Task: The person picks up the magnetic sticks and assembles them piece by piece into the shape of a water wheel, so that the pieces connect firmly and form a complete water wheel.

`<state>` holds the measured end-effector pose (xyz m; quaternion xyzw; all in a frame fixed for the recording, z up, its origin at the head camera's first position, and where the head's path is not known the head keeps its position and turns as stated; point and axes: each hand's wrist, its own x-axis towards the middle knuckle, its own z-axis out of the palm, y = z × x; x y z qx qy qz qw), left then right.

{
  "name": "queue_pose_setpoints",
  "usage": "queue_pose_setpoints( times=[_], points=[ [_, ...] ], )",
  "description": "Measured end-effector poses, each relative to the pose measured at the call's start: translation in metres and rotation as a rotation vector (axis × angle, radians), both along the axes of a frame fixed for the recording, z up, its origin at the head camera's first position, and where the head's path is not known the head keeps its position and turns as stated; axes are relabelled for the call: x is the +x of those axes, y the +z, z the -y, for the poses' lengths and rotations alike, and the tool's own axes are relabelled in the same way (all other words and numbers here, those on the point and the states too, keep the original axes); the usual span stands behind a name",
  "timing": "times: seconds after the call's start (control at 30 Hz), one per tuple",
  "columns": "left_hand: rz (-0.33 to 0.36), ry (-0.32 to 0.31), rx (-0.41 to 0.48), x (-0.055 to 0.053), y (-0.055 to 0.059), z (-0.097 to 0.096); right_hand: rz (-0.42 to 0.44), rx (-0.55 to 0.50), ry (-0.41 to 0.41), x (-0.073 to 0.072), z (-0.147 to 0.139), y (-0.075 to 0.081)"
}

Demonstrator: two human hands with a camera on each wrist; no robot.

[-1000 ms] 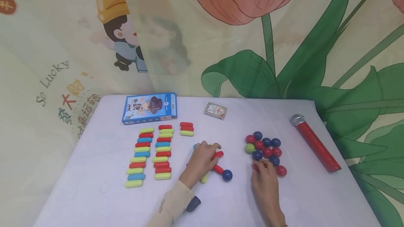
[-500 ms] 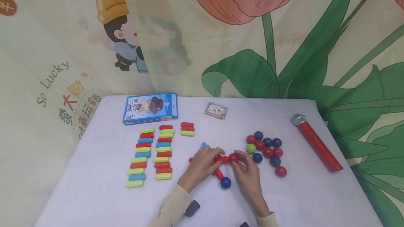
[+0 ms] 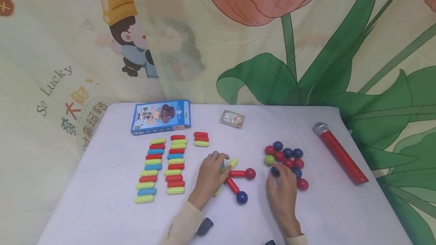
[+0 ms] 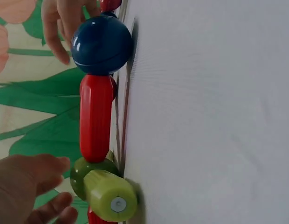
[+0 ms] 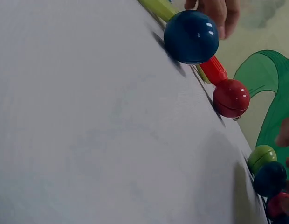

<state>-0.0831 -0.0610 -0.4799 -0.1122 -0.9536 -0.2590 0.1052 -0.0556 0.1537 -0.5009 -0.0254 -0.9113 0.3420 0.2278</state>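
Note:
My left hand (image 3: pixel 208 177) hovers over a star-shaped build of magnetic sticks, its fingers loosely curved. In the left wrist view a green ball (image 4: pixel 79 179) forms the hub, with my fingertips just above it. Two red sticks (image 3: pixel 233 185) reach out rightward, one ending in a blue ball (image 3: pixel 242 197), the other in a red ball (image 3: pixel 250 173). A yellow-green stick (image 3: pixel 233 163) points away; a blue one is partly hidden under my hand. My right hand (image 3: pixel 285 192) has thumb and fingers round another blue ball (image 3: pixel 274 171), at the near-left edge of the loose balls.
Loose red, blue and green balls (image 3: pixel 288 162) lie at right, beside a red tube with a silver end (image 3: pixel 340 154). Rows of coloured sticks (image 3: pixel 175 161) fill the left. Behind are a blue card box (image 3: pixel 161 116) and a small box (image 3: pixel 232 119). A dark object (image 3: pixel 204 227) lies near my left sleeve.
My right hand brought a red ball to the end of a red stick, let it go there, and moved back right to a blue ball. My left hand let go of that stick.

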Motion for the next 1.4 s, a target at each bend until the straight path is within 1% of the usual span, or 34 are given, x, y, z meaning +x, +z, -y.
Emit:
queue_pose_setpoints(
  times=[0.07,0.1,0.17,0.23,0.33,0.47,0.57,0.63,0.7,0.77,0.87,0.93,1.03,1.1,1.27,1.33,1.4],
  points=[
    [0.031,0.013,-0.053,0.004,0.002,0.001,0.06,0.025,0.002,0.0,-0.001,0.0],
    [0.037,0.01,-0.075,0.007,0.003,0.001,0.075,0.033,0.006,0.0,-0.001,-0.001],
    [0.047,-0.006,-0.104,0.01,0.004,0.002,0.085,0.041,0.013,-0.001,-0.002,-0.002],
    [0.046,-0.026,-0.129,0.012,0.005,0.004,0.091,0.028,0.029,-0.001,-0.001,-0.003],
    [0.064,-0.067,-0.126,0.009,0.007,0.008,0.116,-0.024,0.067,-0.001,0.0,-0.005],
    [0.107,-0.116,-0.11,0.006,0.012,0.012,0.141,-0.154,0.141,-0.003,0.004,-0.007],
    [0.125,-0.143,-0.064,0.003,0.016,0.01,0.15,-0.24,0.194,-0.005,0.008,-0.008],
    [0.132,-0.179,-0.053,0.001,0.017,0.005,0.158,-0.271,0.218,-0.006,0.011,-0.009],
    [0.138,-0.221,-0.069,-0.002,0.018,-0.001,0.168,-0.299,0.236,-0.007,0.014,-0.01],
    [0.143,-0.246,-0.12,-0.005,0.016,-0.006,0.181,-0.32,0.246,-0.007,0.016,-0.01],
    [0.144,-0.253,-0.205,-0.008,0.014,-0.013,0.206,-0.331,0.247,-0.007,0.018,-0.011],
    [0.154,-0.251,-0.217,-0.01,0.012,-0.015,0.219,-0.333,0.245,-0.007,0.018,-0.011],
    [0.164,-0.253,-0.175,-0.01,0.011,-0.016,0.228,-0.339,0.245,-0.006,0.019,-0.011],
    [0.168,-0.258,-0.125,-0.009,0.01,-0.015,0.226,-0.367,0.259,-0.005,0.02,-0.01],
    [0.139,-0.269,-0.032,-0.005,0.005,-0.013,0.193,-0.436,0.307,-0.004,0.022,-0.01],
    [0.135,-0.252,0.027,-0.004,0.002,-0.009,0.16,-0.424,0.294,-0.004,0.021,-0.011],
    [0.134,-0.208,0.109,-0.002,0.0,-0.003,0.098,-0.401,0.238,-0.006,0.016,-0.01]
  ],
)
